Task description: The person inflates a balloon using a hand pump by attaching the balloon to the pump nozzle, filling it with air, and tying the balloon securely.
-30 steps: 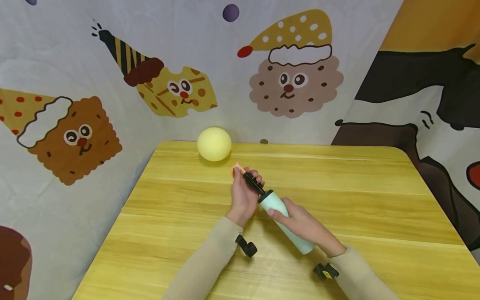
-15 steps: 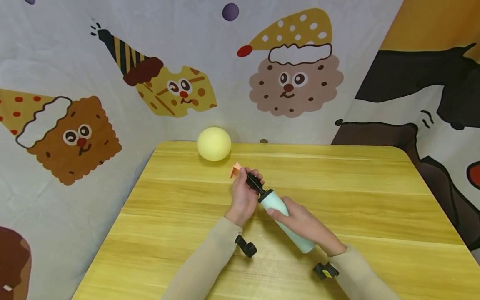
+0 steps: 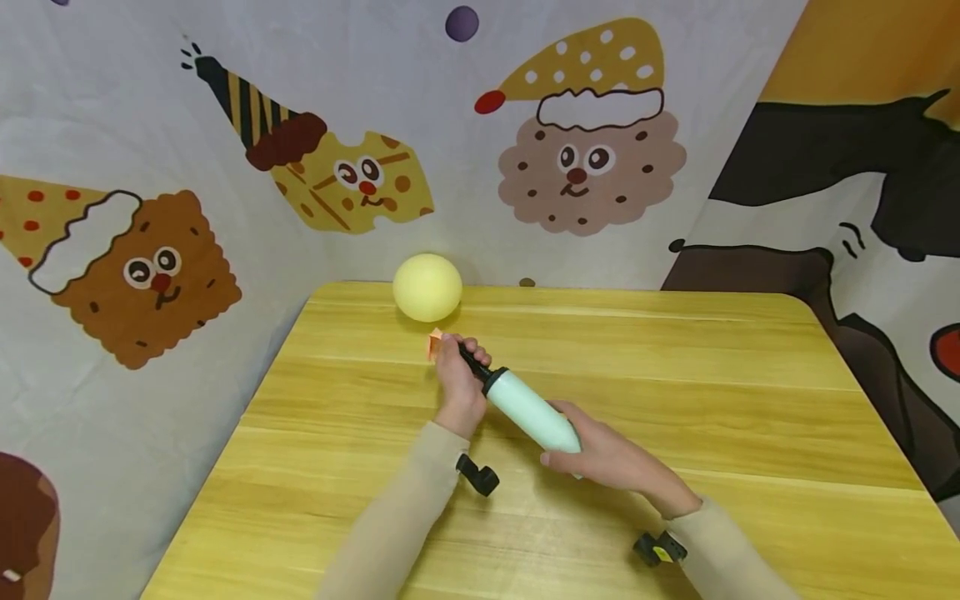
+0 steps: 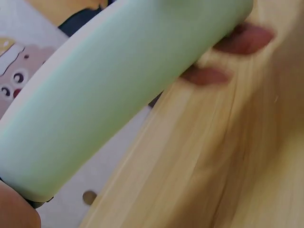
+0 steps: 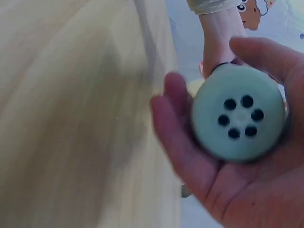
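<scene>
A pale mint hand-held balloon pump point(image 3: 531, 410) slants across the middle of the head view, its black nozzle end pointing up and left. My left hand point(image 3: 459, 385) grips that black end. Past its thumb pokes a small limp orange balloon point(image 3: 434, 343), most of it hidden by the fingers. Around the pump's near end curl the fingers of my right hand point(image 3: 609, 454). In the right wrist view the pump's round end face point(image 5: 240, 145) with several dark holes sits between thumb and fingers. The left wrist view shows the pump body point(image 4: 118, 85) with right fingertips point(image 4: 247, 40), blurred, beyond it.
An inflated yellow balloon point(image 3: 427, 287) rests at the back left edge of the wooden table point(image 3: 712, 375). Behind it hangs a cloth backdrop point(image 3: 465, 183) with cartoon prints. Small black cameras point(image 3: 477, 477) are strapped at both wrists.
The left hand has moved left with the pump's nozzle end and the orange balloon. The right hand now sits nearer the pump's rear end. The yellow balloon stays put.
</scene>
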The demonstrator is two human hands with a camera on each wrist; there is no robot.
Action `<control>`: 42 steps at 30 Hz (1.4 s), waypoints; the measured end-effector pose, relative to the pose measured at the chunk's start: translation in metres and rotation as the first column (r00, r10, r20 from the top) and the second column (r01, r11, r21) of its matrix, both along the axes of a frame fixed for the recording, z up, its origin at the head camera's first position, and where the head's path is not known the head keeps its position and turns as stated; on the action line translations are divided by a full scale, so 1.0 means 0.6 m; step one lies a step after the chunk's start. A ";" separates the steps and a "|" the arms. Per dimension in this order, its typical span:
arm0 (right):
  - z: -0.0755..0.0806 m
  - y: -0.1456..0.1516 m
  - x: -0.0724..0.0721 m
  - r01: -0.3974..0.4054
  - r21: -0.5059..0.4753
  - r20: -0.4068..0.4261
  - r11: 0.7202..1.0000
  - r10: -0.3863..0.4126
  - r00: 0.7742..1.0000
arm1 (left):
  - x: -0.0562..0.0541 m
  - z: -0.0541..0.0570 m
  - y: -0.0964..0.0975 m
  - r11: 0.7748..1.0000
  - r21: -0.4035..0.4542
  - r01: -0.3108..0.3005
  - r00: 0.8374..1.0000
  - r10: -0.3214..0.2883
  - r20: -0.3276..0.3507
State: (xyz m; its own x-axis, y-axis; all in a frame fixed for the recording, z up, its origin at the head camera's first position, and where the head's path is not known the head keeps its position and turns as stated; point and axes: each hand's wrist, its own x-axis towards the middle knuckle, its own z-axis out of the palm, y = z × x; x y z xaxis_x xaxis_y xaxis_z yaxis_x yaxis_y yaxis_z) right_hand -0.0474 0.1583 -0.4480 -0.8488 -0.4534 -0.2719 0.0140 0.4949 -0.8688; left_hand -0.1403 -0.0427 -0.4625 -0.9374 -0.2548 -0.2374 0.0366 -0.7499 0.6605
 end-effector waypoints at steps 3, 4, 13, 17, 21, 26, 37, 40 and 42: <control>-0.004 0.001 0.004 -0.014 -0.019 0.015 1.000 0.014 1.000 | -0.004 0.000 -0.012 1.000 0.015 0.004 1.000 -0.004 0.026; -0.005 0.000 0.006 -0.016 -0.021 0.010 1.000 0.016 1.000 | -0.004 -0.001 -0.013 1.000 0.026 0.014 0.999 -0.015 0.033; -0.005 -0.024 0.012 0.010 0.035 -0.049 0.999 -0.008 0.999 | -0.005 -0.022 -0.017 0.997 -0.079 -0.004 0.998 0.009 0.062; 0.000 -0.033 0.015 0.013 0.066 -0.071 0.998 -0.009 0.997 | -0.009 -0.025 -0.019 0.992 -0.125 -0.036 0.996 0.046 0.074; 0.004 -0.037 0.015 -0.013 0.072 -0.106 0.997 0.020 0.994 | -0.015 -0.017 -0.034 0.988 -0.146 -0.042 0.998 0.048 0.043; 0.007 -0.028 0.025 -0.060 0.086 -0.144 0.994 0.072 0.987 | -0.029 -0.006 -0.071 0.988 -0.105 -0.110 0.994 0.110 -0.007; 0.025 0.006 0.058 -0.092 0.091 -0.262 0.992 0.113 0.959 | -0.045 0.026 -0.108 0.984 -0.082 -0.155 0.984 0.146 -0.104; 0.030 0.012 0.058 -0.090 0.087 -0.281 0.992 0.111 0.953 | -0.046 0.035 -0.108 0.981 -0.086 -0.176 0.979 0.164 -0.123; 0.030 0.011 0.056 -0.080 0.077 -0.274 0.994 0.098 0.957 | -0.045 0.038 -0.102 0.980 -0.098 -0.171 0.980 0.158 -0.122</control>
State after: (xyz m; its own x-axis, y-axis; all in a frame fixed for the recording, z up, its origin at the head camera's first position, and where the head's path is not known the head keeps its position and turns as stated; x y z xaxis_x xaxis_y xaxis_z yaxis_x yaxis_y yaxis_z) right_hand -0.0136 0.1651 -0.4298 -0.8518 -0.5201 -0.0625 -0.2698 0.5378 -0.7987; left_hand -0.1674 -0.1042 -0.4398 -0.8996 -0.4262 -0.0949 0.2327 -0.6520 0.7216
